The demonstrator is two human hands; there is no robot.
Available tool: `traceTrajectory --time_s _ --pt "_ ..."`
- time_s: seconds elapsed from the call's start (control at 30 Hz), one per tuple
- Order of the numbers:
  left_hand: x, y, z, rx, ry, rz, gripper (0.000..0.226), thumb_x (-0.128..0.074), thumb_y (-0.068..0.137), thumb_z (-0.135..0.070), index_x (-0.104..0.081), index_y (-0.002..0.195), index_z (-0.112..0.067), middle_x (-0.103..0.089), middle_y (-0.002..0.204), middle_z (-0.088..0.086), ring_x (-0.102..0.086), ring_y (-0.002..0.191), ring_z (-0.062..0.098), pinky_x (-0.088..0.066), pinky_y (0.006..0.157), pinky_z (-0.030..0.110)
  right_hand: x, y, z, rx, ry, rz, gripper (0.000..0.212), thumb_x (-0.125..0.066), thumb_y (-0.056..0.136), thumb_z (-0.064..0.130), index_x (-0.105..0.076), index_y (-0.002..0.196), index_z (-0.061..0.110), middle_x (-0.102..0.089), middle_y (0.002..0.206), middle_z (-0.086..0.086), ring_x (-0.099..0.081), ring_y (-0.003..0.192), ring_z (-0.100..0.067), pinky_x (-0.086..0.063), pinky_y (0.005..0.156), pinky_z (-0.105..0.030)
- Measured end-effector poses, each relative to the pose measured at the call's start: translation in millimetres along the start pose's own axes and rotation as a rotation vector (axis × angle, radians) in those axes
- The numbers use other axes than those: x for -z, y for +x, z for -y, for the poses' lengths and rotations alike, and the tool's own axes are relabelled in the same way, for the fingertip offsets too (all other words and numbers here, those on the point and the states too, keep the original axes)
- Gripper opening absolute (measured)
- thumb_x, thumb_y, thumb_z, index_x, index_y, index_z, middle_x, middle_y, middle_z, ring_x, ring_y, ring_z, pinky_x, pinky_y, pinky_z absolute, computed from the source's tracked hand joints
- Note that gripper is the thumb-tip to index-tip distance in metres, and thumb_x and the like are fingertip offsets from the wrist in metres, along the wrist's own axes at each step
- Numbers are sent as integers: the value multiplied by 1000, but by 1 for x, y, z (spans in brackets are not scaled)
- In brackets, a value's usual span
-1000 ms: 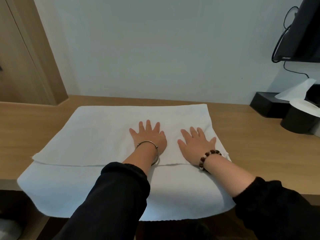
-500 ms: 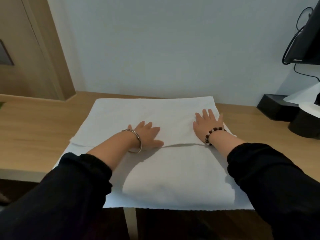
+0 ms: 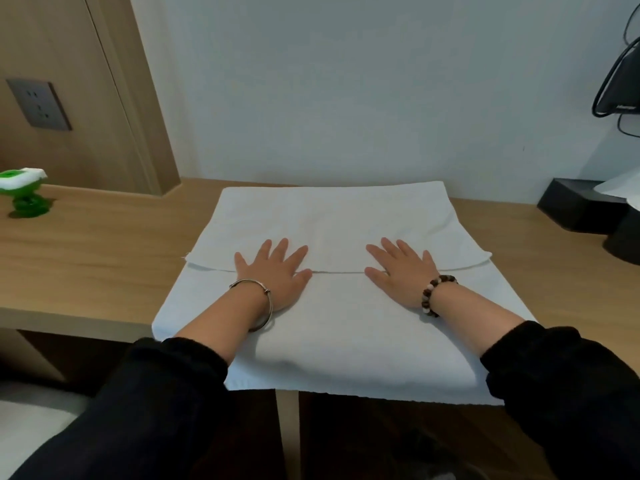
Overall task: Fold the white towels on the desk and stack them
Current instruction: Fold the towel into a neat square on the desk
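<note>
Both flat, left hand [image 3: 277, 273] and right hand [image 3: 401, 271] pressed white towel [image 3: 346, 334] on wooden desk [image 3: 86, 258], fingers spread, gripping nothing, folded edge beneath palms.

One table [image 3: 86, 254], one white towel [image 3: 346, 341] (doubled over, so two layers show). Two hands: one left hand [image 3: 277, 275], one right hand [image 3: 401, 271]. Two wrist pieces: one metal bangle [image 3: 267, 308], one bead bracelet [image 3: 433, 293]. One green-and-white object [image 3: 24, 192], one wall socket [image 3: 38, 103].

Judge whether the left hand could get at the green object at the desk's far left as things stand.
Probably yes: only bare desk lies between the left hand and the green object, though it looks a long stretch.
</note>
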State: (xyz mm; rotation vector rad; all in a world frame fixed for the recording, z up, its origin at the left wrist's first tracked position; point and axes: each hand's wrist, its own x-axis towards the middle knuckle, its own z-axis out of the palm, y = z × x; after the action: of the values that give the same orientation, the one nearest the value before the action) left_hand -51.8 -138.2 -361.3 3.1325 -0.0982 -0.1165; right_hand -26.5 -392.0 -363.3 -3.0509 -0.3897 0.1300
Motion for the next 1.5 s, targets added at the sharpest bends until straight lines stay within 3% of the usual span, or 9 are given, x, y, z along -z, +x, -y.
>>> traceTrajectory --time_s 0.33,0.5,0.6,0.7,0.83,1.0,1.13,1.3,1.5 --pt "22 45 -1 -54 11 23 54 -22 95 -59 -14 146 -43 -14 157 -8 -12 144 22 -17 109 57 29 37 -17 7 34 73 73 -31 90 68 -12 151 32 -3 160 7 -3 146 -19 -9 115 -52" --pt "45 36 17 -203 85 -46 36 -27 101 -35 -31 135 -24 -51 121 9 -56 102 32 -47 86 42 50 28 -15 93 -120 40 53 -34 100 46 -32 142 15 -48 138 -9 -48 122 -28 -40 101 -40" --pt "48 31 27 -117 47 -43 39 -32 100 -28 -31 140 -27 -54 122 8 -57 104 32 -45 89 40 55 25 -19 105 -178 37 49 -33 101 31 -22 147 18 -58 122 -13 -56 105 -31 -45 87 -35" --pt "49 26 36 85 70 -105 32 -37 99 -20 -49 129 -19 -58 123 6 -56 112 28 -44 89 36 55 24 -21 88 -127 77 57 -32 98 21 -9 150 27 -46 136 -12 -51 107 -28 -35 80 -30" --pt "48 29 46 168 84 -113 43 -35 94 -4 -50 130 -21 -52 132 6 -50 120 29 -42 100 46 58 28 -27 9 -272 63 91 -62 84 16 -1 150 31 -30 148 -1 -45 123 -26 -46 82 -37" --pt "66 28 45 178 -46 -301 49 -38 84 7 -54 124 -17 -58 121 11 -55 109 32 -45 87 38 69 22 -23 -144 -310 -211 21 -46 88 5 -50 108 13 -49 77 0 -51 74 -22 -38 63 -29" --pt "79 12 45 147 -72 -528 49 -41 80 10 -59 118 -15 -63 114 11 -59 102 31 -42 84 36 88 6 -17 -181 -334 -511 24 -41 87 -5 -57 89 11 -63 87 -6 -59 81 -24 -35 63 -30" --pt "81 -27 53 93 -180 -716 54 -44 78 13 -63 120 -16 -62 124 6 -54 117 25 -25 108 44 102 -34 -18 -135 -228 -746 22 -44 75 -13 -61 76 1 -61 76 -18 -57 74 -33 -27 63 -34" --pt "36 -92 49 -102 -85 -666 52 -48 68 22 -70 107 -6 -64 122 11 -53 123 31 -19 109 55 56 -99 -12 -183 -151 -632 16 -49 75 -5 -63 77 2 -64 78 -17 -60 78 -34 -35 69 -36"
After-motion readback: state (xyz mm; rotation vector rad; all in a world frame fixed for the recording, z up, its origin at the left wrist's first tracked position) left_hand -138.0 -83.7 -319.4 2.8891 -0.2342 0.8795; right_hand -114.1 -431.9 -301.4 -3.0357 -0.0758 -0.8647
